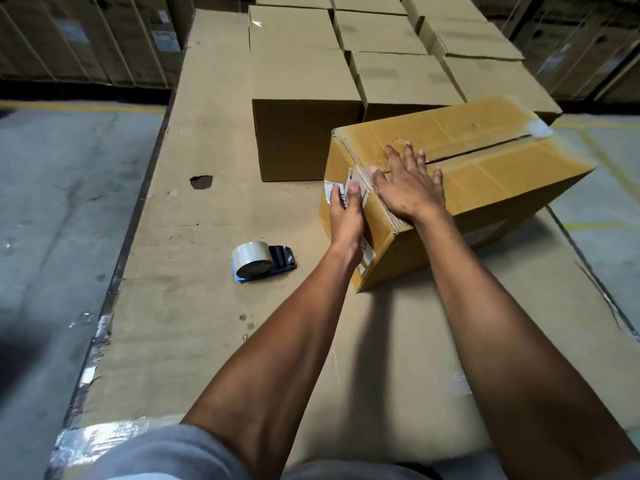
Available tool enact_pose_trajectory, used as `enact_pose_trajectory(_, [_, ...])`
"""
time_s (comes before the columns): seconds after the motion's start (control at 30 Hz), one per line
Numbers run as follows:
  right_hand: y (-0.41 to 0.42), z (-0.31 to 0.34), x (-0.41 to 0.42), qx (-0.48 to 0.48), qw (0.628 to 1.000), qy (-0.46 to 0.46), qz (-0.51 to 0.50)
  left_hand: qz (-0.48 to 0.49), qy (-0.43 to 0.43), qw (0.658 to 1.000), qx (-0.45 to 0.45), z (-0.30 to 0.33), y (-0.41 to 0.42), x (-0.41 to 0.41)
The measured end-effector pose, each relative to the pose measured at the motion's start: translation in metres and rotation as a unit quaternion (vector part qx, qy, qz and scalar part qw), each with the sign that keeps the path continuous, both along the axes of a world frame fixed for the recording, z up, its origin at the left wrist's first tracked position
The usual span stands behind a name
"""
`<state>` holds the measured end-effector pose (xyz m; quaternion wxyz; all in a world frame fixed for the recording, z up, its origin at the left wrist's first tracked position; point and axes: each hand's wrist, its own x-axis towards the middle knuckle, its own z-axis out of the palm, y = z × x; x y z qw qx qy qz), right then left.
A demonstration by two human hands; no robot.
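Pressing, not clutching: on the wide cardboard sheet [207, 323], before stacked cartons [298, 64] cut off at the top, a skewed box [502, 174] takes the right hand [410, 188] flat on its lid and the left hand [346, 216] straight-fingered against its near end, a dispenser [261, 262] lying nearby, the left thumb on barely visible tape [362, 174].

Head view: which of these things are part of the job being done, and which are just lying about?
In the job: yellow-brown box; clear tape strip on its near end; tape dispenser beside it.
Lying about: stacked plain cartons; cardboard sheet underneath; strapped cartons far left.
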<state>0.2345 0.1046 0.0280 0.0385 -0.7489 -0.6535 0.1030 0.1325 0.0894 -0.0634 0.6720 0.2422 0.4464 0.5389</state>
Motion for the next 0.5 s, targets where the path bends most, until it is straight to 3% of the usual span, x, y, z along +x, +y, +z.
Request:
enact_pose_trajectory(0.3, [0.005,0.002,-0.005,0.052,0.998,0.015,-0.039,0.040,-0.075,0.995,-0.051,-0.004,0.014,0.009])
enact_pose_trajectory(0.5, [0.010,-0.001,-0.006,0.075,0.996,0.010,-0.043,0.063,-0.054,0.993,-0.089,0.001,0.018,0.008])
